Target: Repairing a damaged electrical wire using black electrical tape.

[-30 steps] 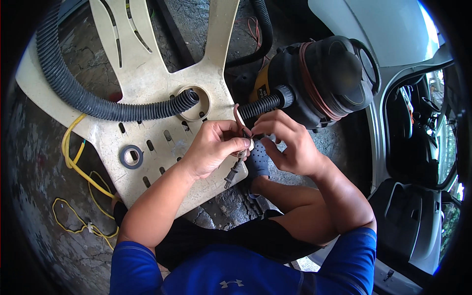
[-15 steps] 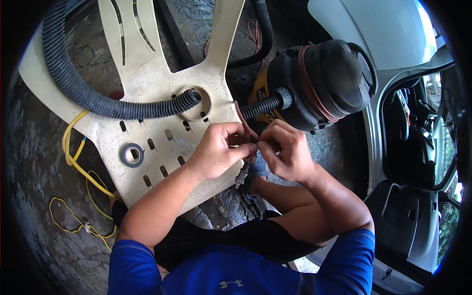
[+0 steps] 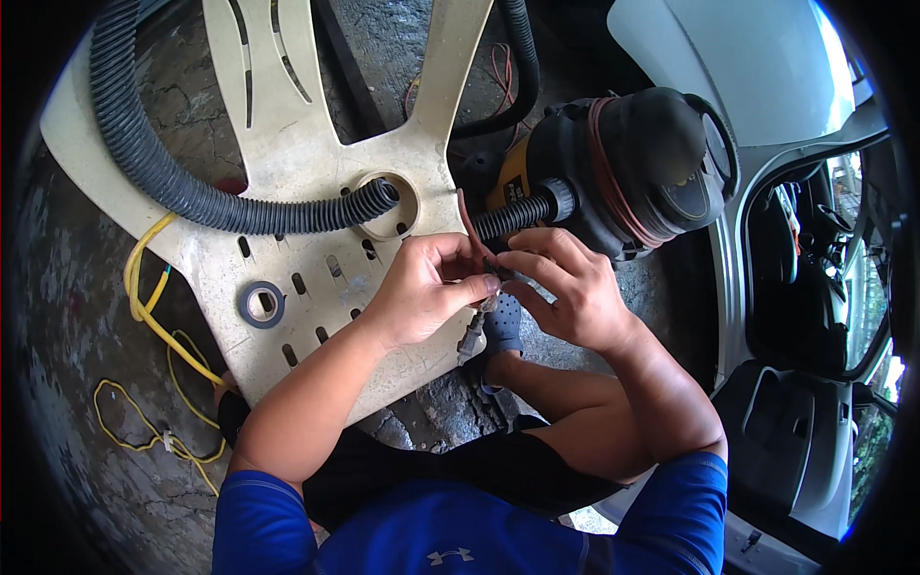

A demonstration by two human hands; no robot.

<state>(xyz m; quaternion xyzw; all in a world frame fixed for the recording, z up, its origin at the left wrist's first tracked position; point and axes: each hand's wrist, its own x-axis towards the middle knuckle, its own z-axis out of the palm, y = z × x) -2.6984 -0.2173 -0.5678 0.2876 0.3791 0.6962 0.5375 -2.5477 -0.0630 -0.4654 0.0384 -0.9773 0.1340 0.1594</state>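
Note:
My left hand is closed, thumb and index finger pinching a reddish-brown power cord above the chair's right edge. My right hand meets it there, its index finger and thumb on a small dark part of the cord close to the left fingertips. The fingers hide most of that spot. Just below my hands hangs a grey plug-like piece. A ribbed black hose lies across the cream plastic chair, its open end over a round hole. A roll of dark tape rests on the seat.
A black and yellow canister vacuum, wrapped with reddish cord, stands beyond my right hand. Yellow cable loops over the chair's left edge onto the floor. At the right is a pale car with an open door.
My right hand has loosened its tight pinch, its fingers spreading somewhat around the cord. My left hand keeps its hold. The view has shifted slightly.

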